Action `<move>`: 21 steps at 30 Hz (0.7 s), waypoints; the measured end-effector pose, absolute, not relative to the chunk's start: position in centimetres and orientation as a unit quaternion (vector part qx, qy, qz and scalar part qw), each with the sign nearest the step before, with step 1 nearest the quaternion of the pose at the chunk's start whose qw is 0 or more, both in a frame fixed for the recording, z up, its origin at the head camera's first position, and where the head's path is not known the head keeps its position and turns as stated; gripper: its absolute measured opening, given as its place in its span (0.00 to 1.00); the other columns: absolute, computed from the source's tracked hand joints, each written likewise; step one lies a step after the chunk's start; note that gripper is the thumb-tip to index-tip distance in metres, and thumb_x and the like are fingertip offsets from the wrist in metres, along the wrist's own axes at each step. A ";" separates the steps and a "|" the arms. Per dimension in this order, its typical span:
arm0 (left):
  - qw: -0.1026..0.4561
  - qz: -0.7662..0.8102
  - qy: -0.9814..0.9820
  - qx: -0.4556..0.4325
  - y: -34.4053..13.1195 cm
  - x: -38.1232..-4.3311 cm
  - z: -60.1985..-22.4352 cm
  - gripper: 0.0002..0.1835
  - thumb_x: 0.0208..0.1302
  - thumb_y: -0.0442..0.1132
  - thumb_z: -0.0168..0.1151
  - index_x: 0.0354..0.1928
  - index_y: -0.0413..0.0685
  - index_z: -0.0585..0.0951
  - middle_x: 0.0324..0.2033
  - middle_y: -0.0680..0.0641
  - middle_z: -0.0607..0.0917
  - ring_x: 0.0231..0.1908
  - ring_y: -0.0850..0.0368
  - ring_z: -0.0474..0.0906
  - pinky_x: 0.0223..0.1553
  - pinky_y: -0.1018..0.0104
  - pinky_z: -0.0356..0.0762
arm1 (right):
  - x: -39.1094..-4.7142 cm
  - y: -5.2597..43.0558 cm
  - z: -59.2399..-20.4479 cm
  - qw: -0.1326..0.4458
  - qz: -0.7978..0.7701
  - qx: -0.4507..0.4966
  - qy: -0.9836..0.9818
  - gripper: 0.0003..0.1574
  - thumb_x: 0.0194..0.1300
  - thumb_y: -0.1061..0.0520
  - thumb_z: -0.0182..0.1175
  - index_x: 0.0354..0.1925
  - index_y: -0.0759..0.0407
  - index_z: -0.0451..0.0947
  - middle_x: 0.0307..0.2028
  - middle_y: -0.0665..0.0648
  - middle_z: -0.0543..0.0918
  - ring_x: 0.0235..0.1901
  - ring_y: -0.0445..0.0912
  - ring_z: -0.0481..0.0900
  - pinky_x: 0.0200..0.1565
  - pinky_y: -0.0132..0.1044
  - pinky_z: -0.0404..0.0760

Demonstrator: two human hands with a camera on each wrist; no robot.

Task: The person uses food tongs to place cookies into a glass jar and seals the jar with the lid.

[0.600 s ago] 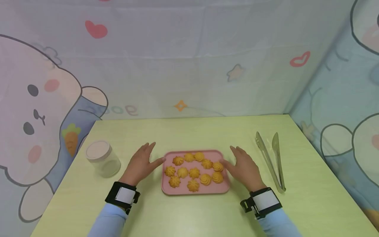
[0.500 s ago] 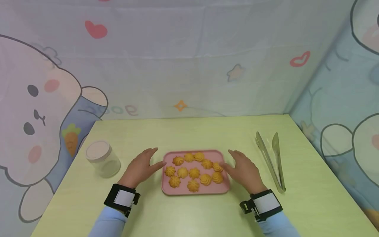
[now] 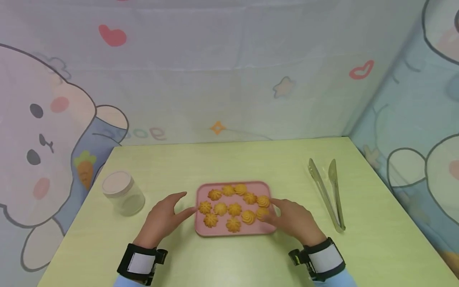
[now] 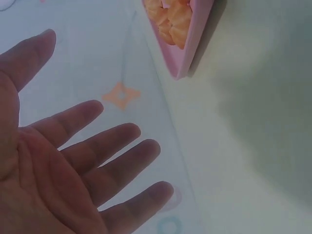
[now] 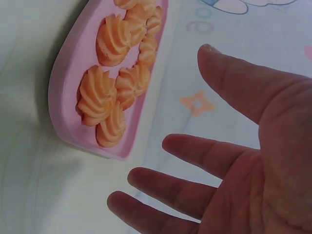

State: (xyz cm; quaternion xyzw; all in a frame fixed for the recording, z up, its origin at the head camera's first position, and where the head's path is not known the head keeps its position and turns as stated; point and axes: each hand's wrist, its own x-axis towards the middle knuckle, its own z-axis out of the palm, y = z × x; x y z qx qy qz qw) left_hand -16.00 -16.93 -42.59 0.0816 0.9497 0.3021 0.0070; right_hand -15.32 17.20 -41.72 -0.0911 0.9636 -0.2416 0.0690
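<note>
A pink tray (image 3: 219,231) bearing several golden piped butter cookies (image 3: 234,209) lies flat on the table in the head view. My left hand (image 3: 162,220) is at its left side, thumb tip overlapping the tray's edge and fingers extended. On the opposite side my right hand (image 3: 296,220) reaches over the right rim, its thumb in front of a cookie. In the left wrist view the left fingers (image 4: 124,168) are spread, palm bare, with a tray corner (image 4: 178,68) above them. The right wrist view shows the right fingers (image 5: 170,190) straight and holding nothing, beside the tray (image 5: 66,105).
A clear jar (image 3: 130,201) with a pale lid stands at the table's left. Metal tongs (image 3: 324,195) lie on the right, beyond the right hand. Behind the pale yellow-green table (image 3: 229,159) hangs a cartoon-printed cloth (image 3: 186,79).
Both hands have come lower, nearer the person, along the tray's sides. The right hand now overlaps the tray's right edge more. The head view has shifted slightly; tray, jar and tongs stay put.
</note>
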 end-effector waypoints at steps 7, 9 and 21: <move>0.002 0.330 0.943 0.038 -18.2 -15.2 -43.5 0.37 0.61 0.60 0.59 0.64 0.41 0.71 0.60 0.34 0.75 0.58 0.39 0.70 0.54 0.39 0.70 | -14.9 17.2 -41.1 0.055 -0.230 -0.086 0.968 0.48 0.54 0.30 0.60 0.61 0.61 0.73 0.53 0.66 0.82 0.45 0.56 0.80 0.35 0.52 0.81; -0.006 0.335 0.942 0.017 -18.7 -15.1 -43.8 0.38 0.61 0.61 0.58 0.65 0.41 0.70 0.61 0.33 0.75 0.57 0.38 0.70 0.52 0.38 0.71 | -14.8 17.3 -41.0 0.051 -0.226 -0.082 0.969 0.46 0.55 0.32 0.61 0.61 0.62 0.73 0.53 0.66 0.82 0.45 0.57 0.80 0.35 0.53 0.81; -0.247 0.368 0.883 -0.156 -21.1 -14.2 -44.1 0.30 0.60 0.51 0.64 0.57 0.35 0.76 0.51 0.28 0.79 0.50 0.35 0.74 0.42 0.35 0.70 | -14.5 17.9 -40.8 0.048 -0.231 -0.065 0.970 0.42 0.58 0.38 0.61 0.62 0.64 0.72 0.54 0.69 0.81 0.50 0.63 0.77 0.40 0.59 0.80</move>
